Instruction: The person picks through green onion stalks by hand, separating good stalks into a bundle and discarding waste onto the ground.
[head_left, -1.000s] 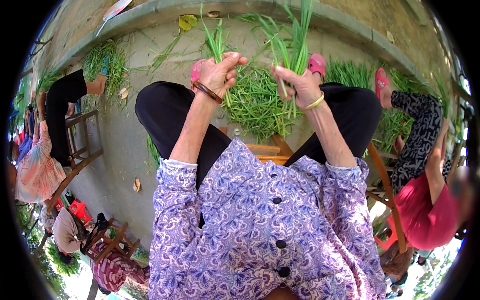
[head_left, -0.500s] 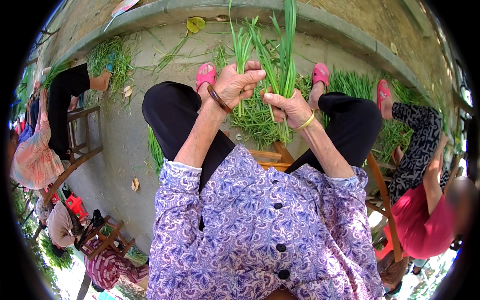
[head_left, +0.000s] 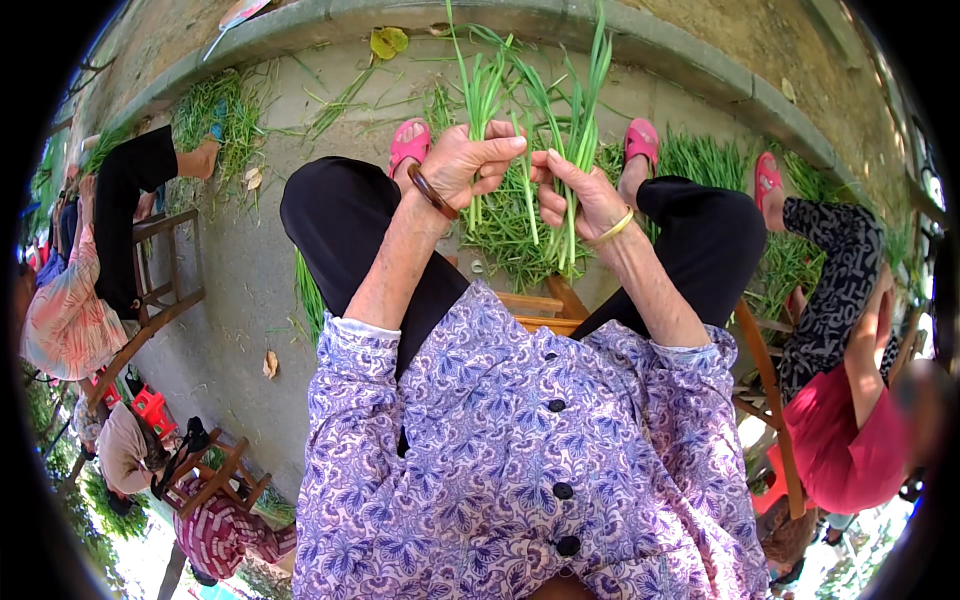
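Observation:
My left hand (head_left: 470,168) is closed round a small bunch of chives (head_left: 482,88), long and green with paler lower ends that hang below the fist. To its right, my right hand (head_left: 584,198) grips a second bunch of chives (head_left: 583,115), leaves up and stem ends poking out beneath. Thumb and index finger of that hand are pinched toward the left thumb. Between the two hands a single loose chive stalk (head_left: 529,200) slants downward, apart from both bunches. Below the hands, between my feet, lies a heap of chives (head_left: 515,245) on the pavement.
A wooden stool (head_left: 545,312) shows between my knees. More chives (head_left: 700,165) lie at right, and a grassy pile (head_left: 225,125) at far left. A concrete curb (head_left: 690,75) runs across the far side. Seated people flank me, one in a red top (head_left: 845,440).
Both bunches have fanned out and tilted slightly. My right hand has shifted up a little, its thumb now pinched on the index finger. A single stalk now shows separately between my hands.

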